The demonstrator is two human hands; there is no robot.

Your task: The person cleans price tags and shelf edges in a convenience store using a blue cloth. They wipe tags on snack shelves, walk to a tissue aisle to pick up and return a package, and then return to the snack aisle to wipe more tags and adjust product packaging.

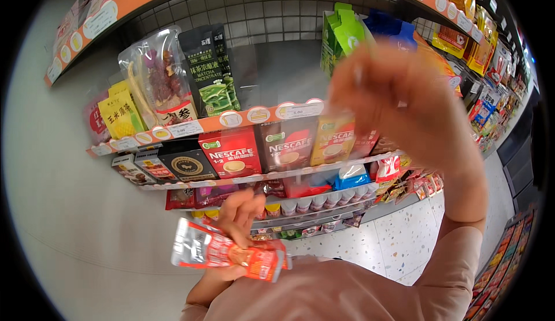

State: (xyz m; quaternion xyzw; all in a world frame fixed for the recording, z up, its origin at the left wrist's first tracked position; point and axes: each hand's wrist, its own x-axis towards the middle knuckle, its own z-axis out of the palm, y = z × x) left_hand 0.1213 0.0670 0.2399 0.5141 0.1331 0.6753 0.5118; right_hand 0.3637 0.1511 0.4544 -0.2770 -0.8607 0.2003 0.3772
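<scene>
My left hand (237, 217) grips a red and silver foil food packet (217, 250) low in front of my body. A second red edge shows behind that packet, so more than one may be in the hand. My right hand (381, 82) is raised before the shelf and blurred, with its fingers bent. Whether anything is between those fingers cannot be made out. Behind it, partly covered, stand a green package (347, 33) and a blue package (392, 30). Below and left of it is a yellow Nescafe box (333, 138).
Black matcha concentrate pouches (208, 69), a clear bag of dried goods (160, 74) and a yellow packet (121, 111) stand left on the orange-edged shelf (243, 117). A red Nescafe box (230, 153) sits below. An upper shelf edge (130, 9) overhangs them. Speckled floor (364, 247) lies beneath.
</scene>
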